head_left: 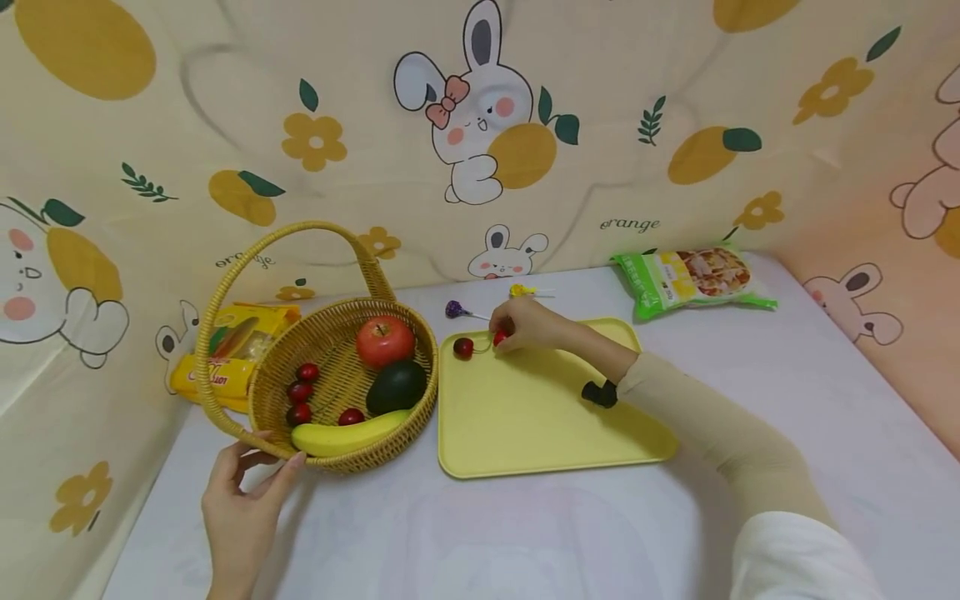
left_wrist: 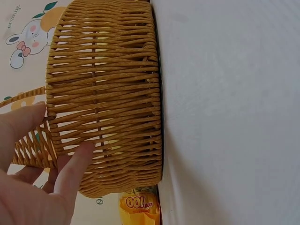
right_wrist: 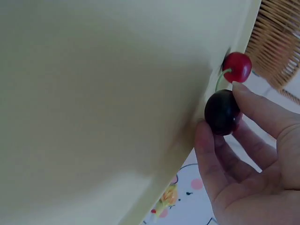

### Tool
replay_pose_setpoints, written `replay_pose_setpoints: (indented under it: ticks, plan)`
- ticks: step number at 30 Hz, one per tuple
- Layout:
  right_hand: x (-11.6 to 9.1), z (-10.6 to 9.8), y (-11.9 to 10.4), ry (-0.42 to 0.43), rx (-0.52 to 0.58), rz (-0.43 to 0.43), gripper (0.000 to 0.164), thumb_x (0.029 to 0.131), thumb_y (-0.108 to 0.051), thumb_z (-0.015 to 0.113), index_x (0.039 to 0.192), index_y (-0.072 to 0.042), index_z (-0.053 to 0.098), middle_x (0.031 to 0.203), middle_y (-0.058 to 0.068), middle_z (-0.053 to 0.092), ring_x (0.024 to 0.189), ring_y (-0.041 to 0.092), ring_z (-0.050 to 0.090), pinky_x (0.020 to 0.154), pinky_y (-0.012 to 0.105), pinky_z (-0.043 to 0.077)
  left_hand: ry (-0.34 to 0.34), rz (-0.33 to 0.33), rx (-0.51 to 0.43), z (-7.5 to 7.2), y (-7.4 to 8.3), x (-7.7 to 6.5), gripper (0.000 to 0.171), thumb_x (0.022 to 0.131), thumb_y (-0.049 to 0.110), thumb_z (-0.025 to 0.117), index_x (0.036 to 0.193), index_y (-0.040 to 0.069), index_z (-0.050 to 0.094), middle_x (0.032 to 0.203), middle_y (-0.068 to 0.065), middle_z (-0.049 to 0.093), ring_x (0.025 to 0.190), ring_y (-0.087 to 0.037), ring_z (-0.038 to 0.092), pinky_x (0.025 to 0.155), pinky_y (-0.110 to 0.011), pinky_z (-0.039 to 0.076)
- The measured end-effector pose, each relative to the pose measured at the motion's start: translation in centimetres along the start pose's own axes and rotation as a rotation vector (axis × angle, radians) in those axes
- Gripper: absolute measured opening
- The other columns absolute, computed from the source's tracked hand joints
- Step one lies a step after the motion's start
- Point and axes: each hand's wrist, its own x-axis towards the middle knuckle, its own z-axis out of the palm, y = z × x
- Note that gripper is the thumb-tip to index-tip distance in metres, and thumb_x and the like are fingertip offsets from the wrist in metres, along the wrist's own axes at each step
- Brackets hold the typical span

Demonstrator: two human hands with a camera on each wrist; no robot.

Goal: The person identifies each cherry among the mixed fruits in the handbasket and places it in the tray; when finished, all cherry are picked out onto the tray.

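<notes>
My left hand (head_left: 243, 504) grips the near-left rim of a wicker basket (head_left: 375, 457), thumb outside, as the left wrist view also shows. Inside the basket are a red apple (head_left: 385, 342), a dark green avocado (head_left: 397, 387), a banana (head_left: 348, 437) and several dark red cherries (head_left: 300, 392). Over the far left corner of the yellow tray (head_left: 525, 433), my right hand (head_left: 528, 323) pinches a dark cherry (right_wrist: 222, 112) between thumb and fingers. Beside it a second red cherry (right_wrist: 237, 67) with a green stem lies at the tray's edge.
Behind the tray lie a purple lollipop (head_left: 454, 309) and a yellow lollipop (head_left: 521, 290). A green snack bag (head_left: 690, 279) is at the back right, a yellow packet (head_left: 225, 375) left of the basket. The black wrist device (head_left: 600, 393) hangs over the tray.
</notes>
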Motion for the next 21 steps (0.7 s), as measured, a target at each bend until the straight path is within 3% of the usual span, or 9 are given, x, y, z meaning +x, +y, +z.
replay_pose_setpoints:
  ticks: [9, 21]
  plan:
    - [0.21, 0.91, -0.76, 0.017, -0.094, 0.009, 0.024, 0.08, -0.012, 0.085, 0.094, 0.001, 0.071, 0.083, 0.006, 0.063, 0.077, 0.018, 0.052, 0.068, 0.027, 0.048, -0.004, 0.01, -0.009, 0.03, 0.07, -0.05, 0.044, 0.076, -0.018, 0.077, 0.116, -0.008, 0.061, 0.112, -0.014, 0.06, 0.092, -0.01, 0.06, 0.069, -0.013, 0.059]
    - [-0.04, 0.67, -1.05, 0.03, -0.116, 0.011, 0.025, 0.08, -0.015, 0.086, 0.095, -0.001, 0.072, 0.087, 0.009, 0.059, 0.08, 0.019, 0.05, 0.069, 0.028, 0.045, -0.002, -0.007, 0.008, 0.05, 0.05, 0.02, 0.044, 0.077, -0.016, 0.078, 0.116, -0.008, 0.061, 0.11, -0.012, 0.061, 0.092, -0.009, 0.06, 0.068, -0.012, 0.058]
